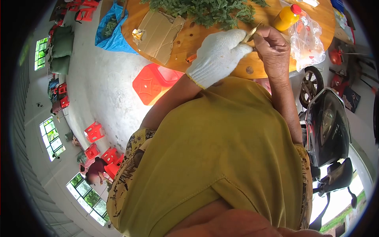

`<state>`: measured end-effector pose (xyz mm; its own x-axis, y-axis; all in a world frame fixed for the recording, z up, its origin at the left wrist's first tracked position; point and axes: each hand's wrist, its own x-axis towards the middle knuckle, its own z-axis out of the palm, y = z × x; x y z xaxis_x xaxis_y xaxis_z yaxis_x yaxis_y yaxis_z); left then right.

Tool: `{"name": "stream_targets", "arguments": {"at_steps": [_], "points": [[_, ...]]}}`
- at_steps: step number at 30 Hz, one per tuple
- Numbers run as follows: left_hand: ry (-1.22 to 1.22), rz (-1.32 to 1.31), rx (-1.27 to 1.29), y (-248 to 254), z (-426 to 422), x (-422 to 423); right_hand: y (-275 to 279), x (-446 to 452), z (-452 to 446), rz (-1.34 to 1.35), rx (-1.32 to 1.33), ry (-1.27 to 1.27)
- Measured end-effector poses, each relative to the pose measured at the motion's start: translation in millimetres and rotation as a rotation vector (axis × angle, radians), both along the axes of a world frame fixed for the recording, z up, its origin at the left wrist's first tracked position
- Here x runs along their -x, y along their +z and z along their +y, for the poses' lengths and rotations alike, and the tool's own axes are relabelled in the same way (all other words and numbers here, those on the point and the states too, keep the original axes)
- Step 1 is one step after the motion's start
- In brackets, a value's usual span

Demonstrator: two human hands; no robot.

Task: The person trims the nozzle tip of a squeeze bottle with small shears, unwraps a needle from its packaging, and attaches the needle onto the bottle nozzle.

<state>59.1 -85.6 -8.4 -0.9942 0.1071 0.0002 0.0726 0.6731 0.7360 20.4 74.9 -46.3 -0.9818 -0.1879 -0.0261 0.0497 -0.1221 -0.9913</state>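
Note:
My left hand (221, 55), in a white knitted glove, is closed with thumb and fingers pinching a small, pale tan pointed piece (249, 35). My bare right hand (272, 49) is closed beside it, its fingertips at the other end of that piece; whatever its fingers hold is mostly hidden. Both hands are over the near edge of a round wooden table (193, 39). Just beyond them lies a heap of green leafy sprigs (215, 12). An orange object (191, 58) rests on the table by the gloved wrist.
Flattened cardboard (160, 37) lies left on the table, beside a blue plastic bag (112, 29). A yellow bottle with a red cap (287, 17) and a clear plastic bag (308, 43) are at right. A red stool (152, 85) stands below; a motorbike (329, 126) is close by my right side.

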Motion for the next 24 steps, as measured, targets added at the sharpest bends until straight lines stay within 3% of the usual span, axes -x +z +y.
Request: {"name": "stream_targets", "arguments": {"at_steps": [2, 5, 8, 9, 13, 17, 24], "points": [[0.057, -0.121, -0.169, 2.2, -2.1, 0.7, -9.5, 2.7, 1.7, -0.042, 0.074, -0.002], [0.185, -0.295, -0.468, 8.6, -10.6, 0.4, -46.2, 13.3, 13.7, -0.004, -0.041, -0.041], [0.261, -0.368, -0.686, -0.5, -31.5, 0.4, -97.8, 20.1, 28.5, 0.423, -0.719, -0.113], [0.274, -0.406, -0.734, -8.3, -38.2, -2.7, -96.5, 17.4, 29.2, 0.354, -0.854, -0.029], [0.269, -0.554, -0.846, -30.7, -50.5, -13.2, -131.8, 17.6, 23.4, 0.657, -1.168, 0.142], [0.261, -0.684, -0.905, -29.3, -51.5, -22.2, -140.7, 8.7, 8.9, 0.508, -1.353, 0.418], [0.243, -0.709, -0.93, -34.9, -64.1, -27.4, -173.0, 9.6, 5.6, 0.4, -1.505, 0.379]]}}
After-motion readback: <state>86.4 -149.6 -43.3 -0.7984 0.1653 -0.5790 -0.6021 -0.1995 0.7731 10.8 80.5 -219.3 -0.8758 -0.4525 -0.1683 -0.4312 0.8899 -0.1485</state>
